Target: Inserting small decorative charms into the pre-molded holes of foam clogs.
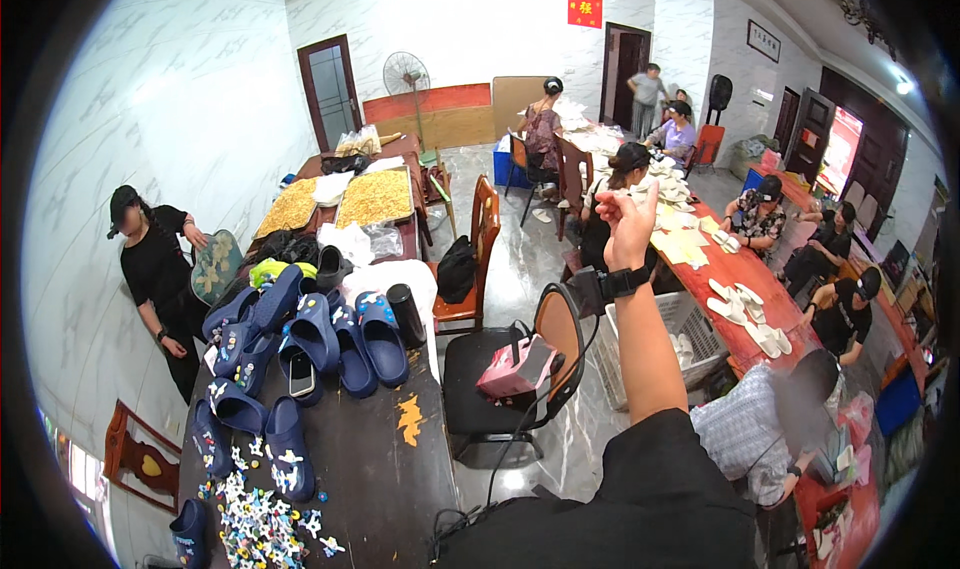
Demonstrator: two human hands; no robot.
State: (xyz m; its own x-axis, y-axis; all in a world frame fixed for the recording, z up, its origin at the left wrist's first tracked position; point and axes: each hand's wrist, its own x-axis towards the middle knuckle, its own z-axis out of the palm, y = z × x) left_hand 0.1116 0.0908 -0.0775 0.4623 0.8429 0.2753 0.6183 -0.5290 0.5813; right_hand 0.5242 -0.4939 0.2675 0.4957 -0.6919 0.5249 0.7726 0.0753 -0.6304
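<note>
My right hand [628,227] is raised in mid-air, right of the middle. Its fingers are loosely bent toward the left and the thumb stands up apart from them. I see nothing held in it. A black strap with a small camera [590,291] sits round the wrist, and a cable runs down from it. Below to the left are a black-seated chair [490,384] and a pink bag [518,367] on it. My left hand is out of view.
On the dark table [395,489] lie navy clogs [287,449], a phone [302,374], a black bottle [406,315] and a heap of small charms [258,522]. Several people sit along the red table [735,269] with white slippers [738,304]. A person [155,269] stands at the left wall.
</note>
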